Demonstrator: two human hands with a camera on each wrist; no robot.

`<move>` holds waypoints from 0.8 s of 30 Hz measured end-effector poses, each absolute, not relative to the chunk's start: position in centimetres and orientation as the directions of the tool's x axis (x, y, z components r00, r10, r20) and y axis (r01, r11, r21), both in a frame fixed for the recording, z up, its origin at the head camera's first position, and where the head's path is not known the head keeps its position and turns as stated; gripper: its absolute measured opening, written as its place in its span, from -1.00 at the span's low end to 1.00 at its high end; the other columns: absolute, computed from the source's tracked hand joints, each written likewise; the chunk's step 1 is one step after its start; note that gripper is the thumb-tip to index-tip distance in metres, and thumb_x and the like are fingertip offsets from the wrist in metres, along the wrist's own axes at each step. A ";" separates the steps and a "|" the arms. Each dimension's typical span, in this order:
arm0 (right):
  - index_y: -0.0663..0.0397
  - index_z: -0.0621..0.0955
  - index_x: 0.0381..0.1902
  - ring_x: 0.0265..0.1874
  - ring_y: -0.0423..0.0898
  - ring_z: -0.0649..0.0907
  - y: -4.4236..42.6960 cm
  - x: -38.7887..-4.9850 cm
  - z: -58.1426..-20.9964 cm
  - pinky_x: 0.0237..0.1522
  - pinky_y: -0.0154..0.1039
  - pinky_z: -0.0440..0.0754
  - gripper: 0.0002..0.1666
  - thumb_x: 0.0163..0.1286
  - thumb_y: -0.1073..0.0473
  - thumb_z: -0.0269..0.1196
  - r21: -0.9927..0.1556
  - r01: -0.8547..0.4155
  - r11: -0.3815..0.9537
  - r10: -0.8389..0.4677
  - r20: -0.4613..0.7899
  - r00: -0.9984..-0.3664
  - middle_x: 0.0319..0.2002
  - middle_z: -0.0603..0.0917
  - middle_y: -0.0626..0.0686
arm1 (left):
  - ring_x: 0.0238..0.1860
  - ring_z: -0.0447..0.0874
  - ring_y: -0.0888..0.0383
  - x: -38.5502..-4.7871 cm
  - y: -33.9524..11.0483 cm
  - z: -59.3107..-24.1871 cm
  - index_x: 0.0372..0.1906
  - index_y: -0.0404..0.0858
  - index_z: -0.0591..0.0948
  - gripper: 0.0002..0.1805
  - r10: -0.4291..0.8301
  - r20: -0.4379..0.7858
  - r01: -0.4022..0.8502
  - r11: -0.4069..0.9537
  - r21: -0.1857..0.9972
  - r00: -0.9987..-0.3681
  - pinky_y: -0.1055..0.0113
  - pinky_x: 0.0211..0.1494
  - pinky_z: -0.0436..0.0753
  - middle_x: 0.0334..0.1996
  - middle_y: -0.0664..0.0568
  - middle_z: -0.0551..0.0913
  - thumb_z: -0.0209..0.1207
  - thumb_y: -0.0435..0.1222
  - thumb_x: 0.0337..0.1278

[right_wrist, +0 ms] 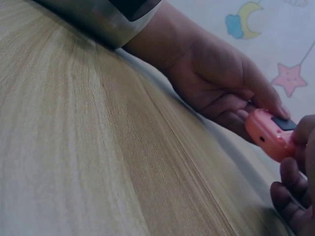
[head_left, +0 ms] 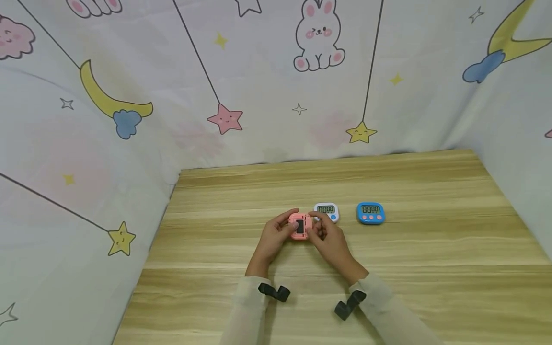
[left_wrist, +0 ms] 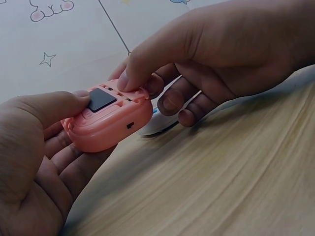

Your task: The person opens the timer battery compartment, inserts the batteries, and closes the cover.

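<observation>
A pink digital timer (left_wrist: pixel 110 129) is held above the table with its back turned up, a black rectangle (left_wrist: pixel 102 100) set in it. My left hand (head_left: pixel 272 237) grips its left side, thumb on top at the black rectangle and fingers underneath. At the right end, my right hand (head_left: pixel 334 245) pinches the timer; its thumb presses on the back near some small slots, and its other fingers are curled below. A white digital timer (head_left: pixel 326 209) lies just behind the right hand, partly covered by it. The pink timer's front is hidden.
To the right lies a blue digital timer (head_left: pixel 371 213) with pink buttons, screen up. Both lie on a wood-grain table (head_left: pixel 431 249). A white curtain (head_left: pixel 267 86) printed with rabbits, stars and moons hangs behind and along the sides.
</observation>
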State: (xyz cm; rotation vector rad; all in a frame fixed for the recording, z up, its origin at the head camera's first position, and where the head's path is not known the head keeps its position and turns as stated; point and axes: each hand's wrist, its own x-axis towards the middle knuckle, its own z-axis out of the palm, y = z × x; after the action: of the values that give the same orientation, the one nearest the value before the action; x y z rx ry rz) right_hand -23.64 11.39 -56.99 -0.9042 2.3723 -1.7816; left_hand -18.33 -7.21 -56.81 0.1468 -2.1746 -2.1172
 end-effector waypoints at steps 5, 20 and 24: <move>-0.04 0.51 0.17 -0.50 -0.18 0.52 11.4 -23.6 -56.9 -0.45 -0.32 0.52 -0.54 0.33 0.27 0.29 -0.880 -0.439 0.182 -0.467 0.316 -0.826 -0.47 0.52 -0.10 | -0.29 0.53 0.25 -18.4 -7.3 -56.5 0.31 -0.09 0.50 -0.52 -0.128 -0.023 -0.029 0.045 0.999 -0.991 0.39 -0.20 0.54 0.04 -0.04 0.65 0.20 -0.24 0.32; 0.01 0.52 -0.20 -0.49 -0.17 0.56 11.4 -23.7 -56.9 -0.46 -0.33 0.55 -0.76 0.29 0.12 0.37 -0.895 -0.407 0.181 -0.391 0.315 -0.865 -0.42 0.58 -0.09 | -0.39 0.47 0.29 -17.5 -6.6 -53.8 0.32 -0.21 0.49 -0.52 -0.114 -0.010 -0.012 0.023 1.000 -0.993 0.37 -0.30 0.49 0.00 -0.04 0.67 0.19 -0.28 0.32; 0.03 0.52 -0.17 -0.49 -0.16 0.56 11.4 -23.7 -57.0 -0.46 -0.32 0.54 -0.75 0.28 0.14 0.37 -0.896 -0.411 0.169 -0.387 0.323 -0.864 -0.42 0.58 -0.09 | -0.38 0.48 0.28 -17.8 -6.8 -54.6 0.32 -0.16 0.49 -0.52 -0.106 -0.030 -0.034 0.034 0.999 -0.994 0.35 -0.30 0.48 -0.01 -0.01 0.67 0.20 -0.25 0.32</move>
State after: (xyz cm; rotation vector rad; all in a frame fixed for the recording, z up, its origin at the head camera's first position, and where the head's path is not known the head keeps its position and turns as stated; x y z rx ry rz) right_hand -23.72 11.38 -56.99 -0.8249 2.4174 -1.8644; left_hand -17.84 -6.80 -54.62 0.1507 -2.2205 -2.1426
